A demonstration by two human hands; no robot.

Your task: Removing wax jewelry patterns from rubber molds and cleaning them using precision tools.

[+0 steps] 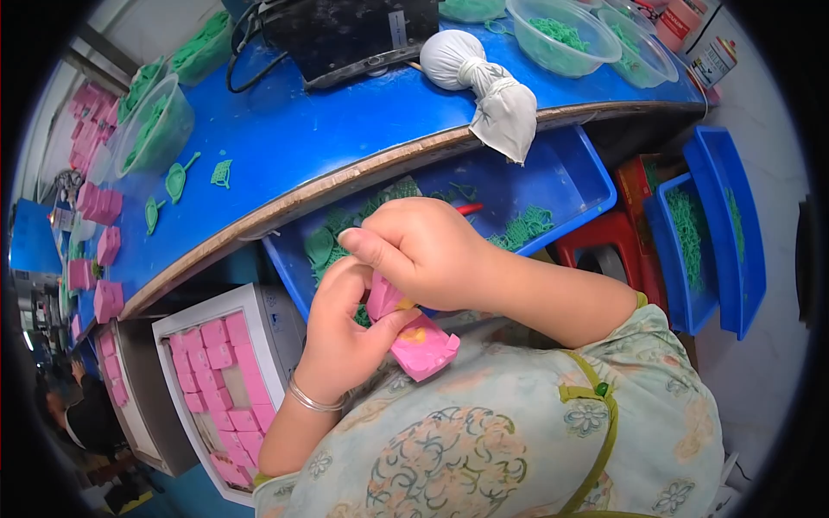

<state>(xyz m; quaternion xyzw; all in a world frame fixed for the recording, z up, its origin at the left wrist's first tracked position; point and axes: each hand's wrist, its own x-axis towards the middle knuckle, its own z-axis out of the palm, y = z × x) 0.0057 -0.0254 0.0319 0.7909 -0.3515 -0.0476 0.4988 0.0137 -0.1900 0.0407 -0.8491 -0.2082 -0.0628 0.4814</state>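
Observation:
A pink rubber mould (423,350) with a yellowish patch is between my hands, close to my body. My left hand (341,341), with a silvery bangle at the wrist, grips it, the thumb lying across its face. The mould's upper part runs up beneath my right hand (427,250), which is closed around that end. My right fingertips are hidden, so I cannot tell whether they also hold something smaller. Below both hands, a blue tray (574,186) pulled out from under the bench contains tangled green wax pieces (522,226) and a red-handled item.
Blue bench (337,129) ahead carries a black machine (354,39), a white tied cloth pouch (453,60) and tubs of green pieces (561,52). A box of pink moulds (211,380) stands at left. Blue bins (686,250) stand at right. Another person (91,414) sits far left.

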